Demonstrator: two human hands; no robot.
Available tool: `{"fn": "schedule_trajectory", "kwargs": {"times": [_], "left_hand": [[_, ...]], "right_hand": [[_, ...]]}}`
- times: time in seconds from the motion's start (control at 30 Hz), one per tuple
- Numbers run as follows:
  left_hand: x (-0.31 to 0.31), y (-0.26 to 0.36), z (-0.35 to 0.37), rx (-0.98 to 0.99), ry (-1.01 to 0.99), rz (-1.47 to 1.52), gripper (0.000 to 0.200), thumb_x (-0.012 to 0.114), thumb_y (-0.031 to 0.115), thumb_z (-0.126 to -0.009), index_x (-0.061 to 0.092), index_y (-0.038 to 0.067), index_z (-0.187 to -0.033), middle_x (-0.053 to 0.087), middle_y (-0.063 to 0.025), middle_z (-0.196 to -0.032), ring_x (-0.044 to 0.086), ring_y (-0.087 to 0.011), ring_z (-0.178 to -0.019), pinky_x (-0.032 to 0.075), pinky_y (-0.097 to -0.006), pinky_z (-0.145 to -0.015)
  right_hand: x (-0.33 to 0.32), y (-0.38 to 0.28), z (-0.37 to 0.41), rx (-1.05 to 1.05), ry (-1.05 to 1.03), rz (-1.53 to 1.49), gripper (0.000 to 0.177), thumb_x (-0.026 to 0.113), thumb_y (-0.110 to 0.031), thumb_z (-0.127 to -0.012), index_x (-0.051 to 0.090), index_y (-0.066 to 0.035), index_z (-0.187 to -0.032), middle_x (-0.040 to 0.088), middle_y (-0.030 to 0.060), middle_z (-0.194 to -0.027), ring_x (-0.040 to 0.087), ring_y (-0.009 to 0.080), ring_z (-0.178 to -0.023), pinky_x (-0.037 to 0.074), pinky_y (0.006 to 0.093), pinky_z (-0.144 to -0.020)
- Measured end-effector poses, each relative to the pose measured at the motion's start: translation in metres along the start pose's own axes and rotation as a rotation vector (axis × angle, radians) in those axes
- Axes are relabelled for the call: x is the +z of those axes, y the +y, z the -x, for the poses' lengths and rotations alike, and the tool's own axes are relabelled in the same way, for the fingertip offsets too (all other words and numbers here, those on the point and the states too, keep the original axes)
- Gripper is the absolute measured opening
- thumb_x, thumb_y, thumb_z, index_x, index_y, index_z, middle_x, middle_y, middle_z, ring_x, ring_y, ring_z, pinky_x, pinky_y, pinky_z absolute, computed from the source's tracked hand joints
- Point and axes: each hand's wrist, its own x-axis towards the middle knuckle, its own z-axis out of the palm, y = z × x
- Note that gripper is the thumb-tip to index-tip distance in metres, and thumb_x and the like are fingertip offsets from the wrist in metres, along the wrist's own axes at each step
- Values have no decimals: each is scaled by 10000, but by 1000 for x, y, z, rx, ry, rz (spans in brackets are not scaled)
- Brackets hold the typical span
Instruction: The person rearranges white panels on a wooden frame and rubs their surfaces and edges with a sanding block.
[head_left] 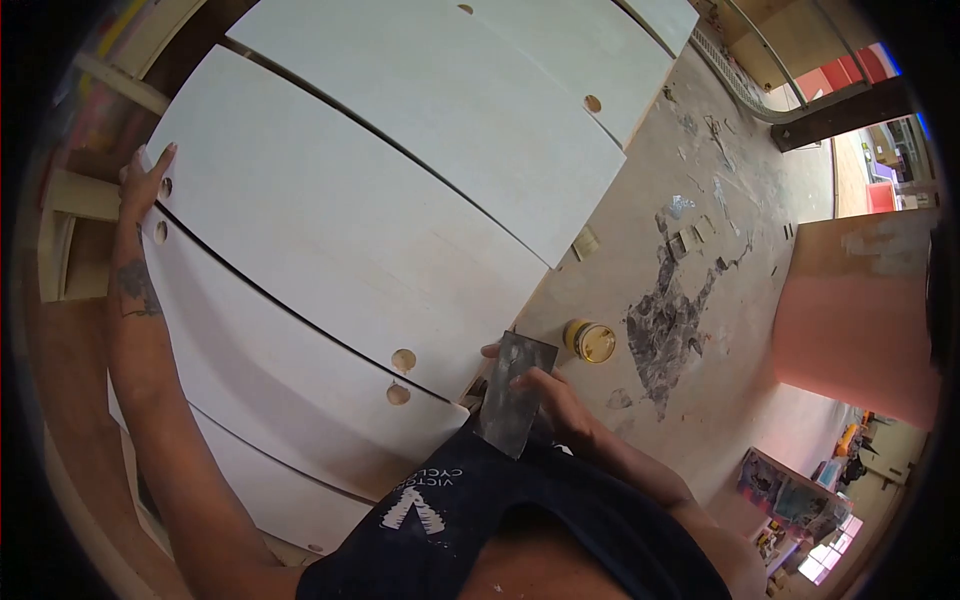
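Note:
My left hand [143, 185] grips the far left edge of a white panel [330, 210], the thumb on its face beside a round hole. Where the other fingers go behind the edge is partly hidden. Close to my body, my right hand [545, 390] is closed on a flat, dark grey sanding block [515, 395] with pale dust on its face. The block is held up near the panel's lower right corner. A second white panel [260, 320] lies alongside, separated by a dark gap. Round holes [403, 360] show near the panel edges.
More white panels [450, 90] lie further off. A tin with a yellow label [590, 341] stands on the concrete floor [590, 290], near a dark patch [665, 325] and scattered scraps. To the right is a pinkish board [850, 310]. A wooden frame [85, 200] stands at left.

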Motion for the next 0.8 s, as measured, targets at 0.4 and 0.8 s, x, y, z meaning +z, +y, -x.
{"fn": "schedule_trajectory", "kwargs": {"times": [0.4, 0.8], "left_hand": [[49, 53, 68, 12, 194, -437, 807, 399, 702, -1046, 221, 266, -1700, 205, -170, -1756, 212, -421, -1602, 188, -726, -1217], [30, 125, 195, 296, 138, -95, 874, 534, 649, -1015, 271, 156, -1688, 221, -197, -1746, 203, -374, -1617, 126, -647, -1279]], "right_hand": [[-45, -51, -40, -465, 48, 150, 656, 517, -170, -966, 406, -8, -1592, 638, 169, -1343, 624, 271, -1238, 501, 418, -1078], [42, -71, -180, -1218, -78, 1730, 798, 773, -368, -903, 447, -107, -1583, 387, 283, -1627, 356, 457, -1520, 251, 677, -1227]]}}
